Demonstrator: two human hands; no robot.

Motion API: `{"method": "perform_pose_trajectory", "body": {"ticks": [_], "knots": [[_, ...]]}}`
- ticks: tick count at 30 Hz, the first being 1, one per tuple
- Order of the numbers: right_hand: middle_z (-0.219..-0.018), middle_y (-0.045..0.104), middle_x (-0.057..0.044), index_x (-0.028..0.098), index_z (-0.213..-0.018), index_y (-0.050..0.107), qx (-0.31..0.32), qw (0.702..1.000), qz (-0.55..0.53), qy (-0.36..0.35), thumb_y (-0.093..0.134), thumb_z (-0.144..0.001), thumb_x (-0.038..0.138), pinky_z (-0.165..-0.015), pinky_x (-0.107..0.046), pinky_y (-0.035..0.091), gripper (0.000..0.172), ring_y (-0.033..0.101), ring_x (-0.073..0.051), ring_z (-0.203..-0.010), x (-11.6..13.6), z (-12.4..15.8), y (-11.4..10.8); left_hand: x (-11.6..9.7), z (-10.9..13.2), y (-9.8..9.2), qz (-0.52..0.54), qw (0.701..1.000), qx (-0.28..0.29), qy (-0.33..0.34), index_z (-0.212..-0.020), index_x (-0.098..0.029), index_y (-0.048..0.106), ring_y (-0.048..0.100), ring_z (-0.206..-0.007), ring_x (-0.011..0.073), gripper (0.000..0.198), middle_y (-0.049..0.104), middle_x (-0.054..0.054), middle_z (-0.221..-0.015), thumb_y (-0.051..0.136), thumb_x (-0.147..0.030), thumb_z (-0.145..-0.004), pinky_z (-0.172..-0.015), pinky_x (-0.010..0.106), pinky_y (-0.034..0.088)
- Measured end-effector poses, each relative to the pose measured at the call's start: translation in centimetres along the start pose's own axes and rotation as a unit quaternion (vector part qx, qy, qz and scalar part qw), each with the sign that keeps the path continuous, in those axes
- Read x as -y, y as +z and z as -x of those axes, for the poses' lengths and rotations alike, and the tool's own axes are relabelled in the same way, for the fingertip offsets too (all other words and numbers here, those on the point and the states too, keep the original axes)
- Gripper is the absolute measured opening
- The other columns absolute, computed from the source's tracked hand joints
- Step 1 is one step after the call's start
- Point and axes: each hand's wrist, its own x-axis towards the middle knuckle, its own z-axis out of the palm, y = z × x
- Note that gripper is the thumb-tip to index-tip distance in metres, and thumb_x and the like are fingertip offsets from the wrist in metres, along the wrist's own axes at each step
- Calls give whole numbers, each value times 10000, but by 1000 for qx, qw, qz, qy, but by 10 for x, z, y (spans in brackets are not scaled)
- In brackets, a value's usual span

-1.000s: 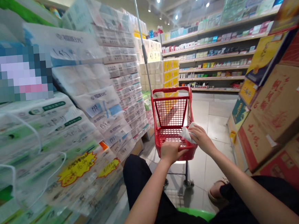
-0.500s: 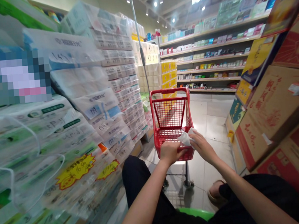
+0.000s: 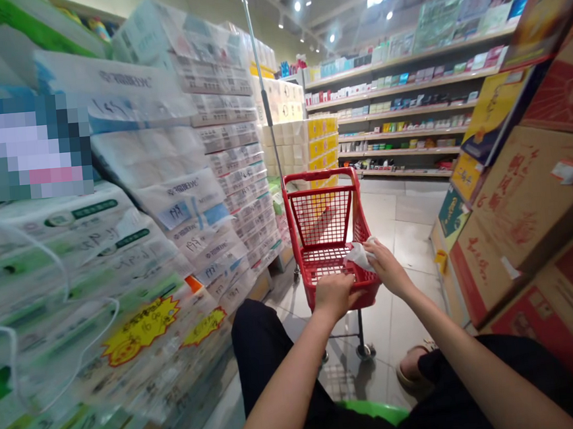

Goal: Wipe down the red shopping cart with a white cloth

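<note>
In front of me on the tiled floor stands a small red shopping cart (image 3: 322,217) with a grid back panel and a thin metal pole rising at its left. My left hand (image 3: 333,295) is closed over the near rim of its basket. Against the right side of the basket, my right hand (image 3: 386,265) grips a crumpled white wipe (image 3: 360,256), part of which sticks out to the left over the basket. The fingertips of my right hand are partly covered by the wipe.
Stacked tissue packs (image 3: 171,204) rise close on the left, with yellow price tags (image 3: 141,330). Cardboard boxes (image 3: 527,189) stand piled on the right. Shelves of small goods (image 3: 397,106) line the back. A green stool (image 3: 374,411) shows below me.
The cart has turned and shifted slightly, its top bar now further left and its near end further right. My right hand and the wipe have moved a little right and up.
</note>
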Motion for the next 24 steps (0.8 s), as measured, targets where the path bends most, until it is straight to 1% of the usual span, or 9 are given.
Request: {"method": "perform_pose_trajectory", "body": {"ticks": [3,5,7,9,12,14,16,21,24], "knots": [[-1371,510,-70,264,-1254,531,-27,999,3,25,346,-958,362,-1110,-530,306,362,314,-243,-1383,23,30,2,2,0,0,-2,1000,3,-15,-915,-204,617,634,-831,232,386,680,77,-882,551,-579,-847,-729,324,428],[-1363,518,-69,272,-1297,497,-54,998,16,42,339,-963,354,-1103,-517,325,379,316,-241,-1382,47,48,3,3,0,1,2,1000,0,-10,-921,-198,624,637,-832,237,400,680,89,-881,518,-579,-863,-732,328,433],[-1317,553,-76,280,-1303,494,-74,995,48,45,348,-960,334,-1093,-513,340,377,414,-246,-1316,73,58,4,3,-1,2,7,1000,1,-7,-929,-188,635,640,-831,242,402,682,98,-879,504,-564,-871,-729,328,437],[-1212,618,-75,277,-1256,533,-66,994,84,23,352,-957,294,-1100,-511,328,349,521,-242,-1203,95,59,6,2,-3,5,5,1000,11,-23,-924,-173,648,645,-822,252,402,682,110,-867,517,-548,-861,-717,330,439],[-1092,664,-61,264,-1161,579,-40,991,127,7,356,-955,267,-1072,-454,369,304,589,-223,-1081,112,51,7,3,-4,8,-3,998,24,-50,-899,-155,662,651,-815,262,404,683,125,-867,558,-539,-827,-701,333,439],[-1068,667,-54,264,-1127,584,-28,990,141,6,374,-956,287,-1034,-419,404,272,597,-219,-1058,110,47,6,5,-3,9,-7,999,22,-47,-893,-155,661,652,-819,262,416,685,128,-877,560,-552,-824,-699,332,435],[-1079,664,-57,266,-1134,574,-20,990,143,1,392,-957,320,-1003,-409,425,260,592,-227,-1074,99,47,3,7,-1,7,-7,999,11,-33,-906,-166,652,651,-819,258,436,686,118,-876,537,-581,-837,-701,329,430],[-1265,589,-60,295,-1247,516,-52,992,111,29,389,-952,373,-992,-437,443,330,530,-245,-1195,55,45,-14,4,2,-1,0,1000,1,-2,-902,-183,623,643,-813,232,459,681,97,-851,506,-624,-852,-709,312,417],[-1359,517,-40,318,-1258,509,-34,996,74,41,395,-942,364,-980,-429,462,340,483,-231,-1254,30,30,-22,1,1,-1,0,1000,-1,1,-897,-193,616,637,-814,222,423,681,83,-865,529,-604,-850,-709,306,412]]}}
